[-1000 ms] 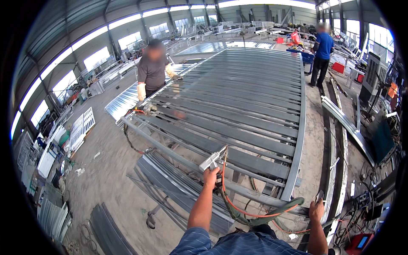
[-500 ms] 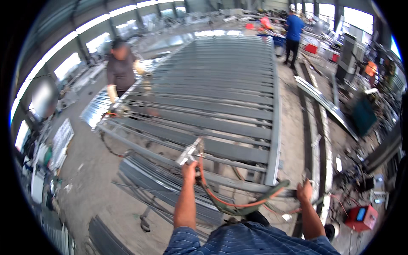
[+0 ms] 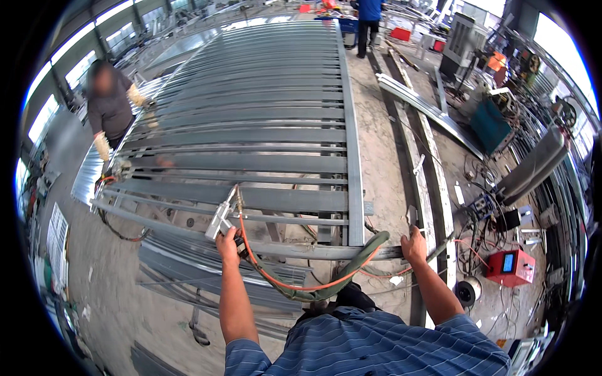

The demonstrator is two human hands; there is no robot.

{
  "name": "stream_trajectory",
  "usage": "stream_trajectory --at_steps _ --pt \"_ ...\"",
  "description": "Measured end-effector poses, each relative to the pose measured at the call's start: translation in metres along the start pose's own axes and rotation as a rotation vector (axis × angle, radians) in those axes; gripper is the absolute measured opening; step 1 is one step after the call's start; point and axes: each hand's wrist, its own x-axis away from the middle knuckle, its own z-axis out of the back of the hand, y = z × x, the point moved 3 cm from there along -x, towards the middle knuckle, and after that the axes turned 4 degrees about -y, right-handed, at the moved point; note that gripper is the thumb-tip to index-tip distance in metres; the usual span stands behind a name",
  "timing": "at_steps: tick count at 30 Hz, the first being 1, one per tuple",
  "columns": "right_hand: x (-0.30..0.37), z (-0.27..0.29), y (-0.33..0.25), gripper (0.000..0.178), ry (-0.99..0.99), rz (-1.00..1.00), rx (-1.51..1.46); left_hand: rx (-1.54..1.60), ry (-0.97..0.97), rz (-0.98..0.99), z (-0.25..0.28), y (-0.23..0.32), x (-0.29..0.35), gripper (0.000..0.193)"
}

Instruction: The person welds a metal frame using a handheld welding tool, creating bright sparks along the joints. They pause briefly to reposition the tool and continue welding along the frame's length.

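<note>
My left hand [image 3: 229,246] is closed round the grip of a silver welding gun [image 3: 219,220], its thin nozzle pointing up over the slats. An orange cable and a green-sheathed hose [image 3: 335,285] loop from the gun across my front to the right. Beyond the front end of a bar, my right hand [image 3: 414,246] is closed on a short, flat grey piece [image 3: 412,216] that sticks upward; its kind is unclear. Before me lies a large metal frame [image 3: 355,188] filled with parallel grey slats [image 3: 251,164], with a bar [image 3: 301,251] along its near side.
A co-worker [image 3: 111,103] in gloves bends at the frame's left edge; another person [image 3: 370,25] in blue stands beyond. Long metal profiles [image 3: 207,272] lie under the near side. To the right are rails [image 3: 433,163], a red box [image 3: 511,267], a wire spool [image 3: 468,292] and a gas cylinder [image 3: 533,166].
My view has turned right, so the frame and both people sit further left. Both hands keep their hold. The gun stays over the near slats, and the flat grey piece now shows more plainly.
</note>
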Motion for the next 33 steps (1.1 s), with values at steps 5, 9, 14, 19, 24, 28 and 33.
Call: stream_trajectory --at_steps 5,9,14,19,24,28,33 --pt "0.008 0.006 -0.013 0.062 0.024 -0.021 -0.022 -0.037 -0.026 0.023 0.012 -0.003 -0.008 0.031" --pt "0.008 0.013 -0.008 0.062 -0.009 -0.057 -0.073 -0.082 -0.030 0.082 0.006 -0.006 -0.004 0.032" --pt "0.007 0.012 -0.007 0.066 -0.061 -0.088 -0.152 -0.135 0.047 0.121 0.007 0.007 -0.001 0.029" --pt "0.009 0.012 0.007 0.067 -0.113 -0.120 -0.276 -0.247 0.129 0.245 -0.021 0.009 0.019 0.024" --pt "0.002 -0.005 0.002 0.073 -0.218 -0.100 -0.358 0.061 0.054 0.114 0.026 0.020 0.002 0.028" --pt "-0.005 -0.001 0.011 0.075 -0.279 -0.067 -0.297 0.192 0.079 -0.081 -0.037 0.080 0.066 0.046" --pt "-0.020 -0.001 0.023 0.076 -0.414 -0.013 -0.283 0.238 0.220 -0.437 -0.027 0.188 0.128 0.052"
